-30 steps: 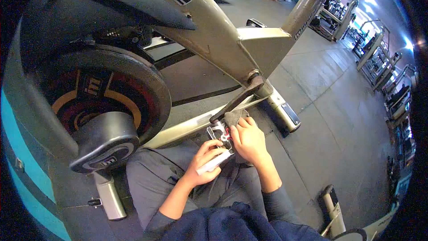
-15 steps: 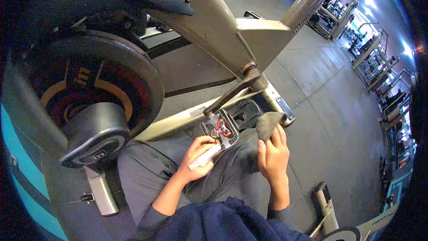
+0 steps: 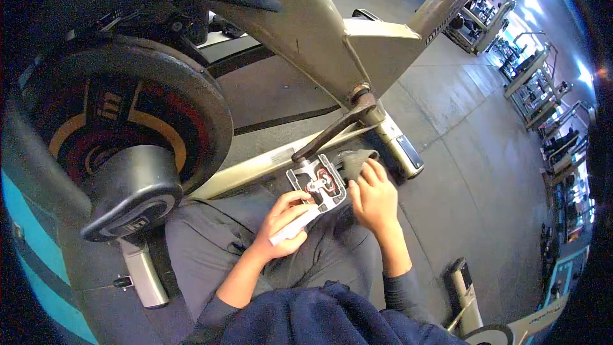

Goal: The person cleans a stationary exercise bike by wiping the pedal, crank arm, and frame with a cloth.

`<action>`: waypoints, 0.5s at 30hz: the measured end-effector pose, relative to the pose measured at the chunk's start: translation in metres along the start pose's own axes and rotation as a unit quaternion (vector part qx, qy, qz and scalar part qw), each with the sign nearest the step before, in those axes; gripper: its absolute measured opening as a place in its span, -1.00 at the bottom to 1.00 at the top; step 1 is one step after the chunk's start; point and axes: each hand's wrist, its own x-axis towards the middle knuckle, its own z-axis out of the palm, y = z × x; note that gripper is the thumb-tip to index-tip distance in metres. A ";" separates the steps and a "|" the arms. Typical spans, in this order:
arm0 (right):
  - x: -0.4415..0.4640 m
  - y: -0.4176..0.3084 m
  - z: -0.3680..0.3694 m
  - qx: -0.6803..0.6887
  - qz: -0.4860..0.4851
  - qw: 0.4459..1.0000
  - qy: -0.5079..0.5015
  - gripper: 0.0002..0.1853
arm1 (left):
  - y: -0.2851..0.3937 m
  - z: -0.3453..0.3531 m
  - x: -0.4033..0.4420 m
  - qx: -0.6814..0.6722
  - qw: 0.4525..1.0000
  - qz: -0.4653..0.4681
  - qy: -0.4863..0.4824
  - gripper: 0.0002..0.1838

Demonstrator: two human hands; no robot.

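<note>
Head view, gym floor. Person sits close beside an exercise bike; its pale frame slants overhead and the flywheel stands to the person's left.

Pedal is at the end of the crank arm, above the lap, between the two hands. Open metal frame, red parts inside, broad face turned up toward the person.

Left hand: closed on a slim white piece, thumb on one side, fingers on the other. Far end of the piece lies right at the pedal's near edge; whether the fingertips touch metal, I can't make out. Right hand: fingers curled, just beside the pedal, tips at a grey, soft-looking piece. Blur there; can't tell cloth from strap, nor whether the hand grips it.

Handling, my judgement: pedal is stiff and solid, its weight borne by the crank. Likely to spin on its axle, and the crank may swing if pushed. Smooth metal could be slick; inner edges look hard on fingertips. Best hold is the outer rim, opposite the crank, thumb and fingers across the frame, clear of the red parts. White piece looks light and rigid, easiest held mid-length. Grey piece probably light and limp; a pinch would do.
</note>
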 end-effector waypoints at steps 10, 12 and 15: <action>0.014 0.011 0.003 -0.004 0.007 0.999 0.039 -0.78 | 0.000 0.000 0.001 0.002 1.000 -0.002 -0.002 -0.53; 0.014 0.005 0.006 0.059 -0.013 0.998 0.013 -0.72 | 0.001 0.001 0.002 0.017 1.000 0.011 0.003 -0.53; 0.016 0.011 0.004 0.077 -0.003 0.997 0.011 -0.71 | -0.002 0.001 0.001 0.010 1.000 0.014 0.003 -0.53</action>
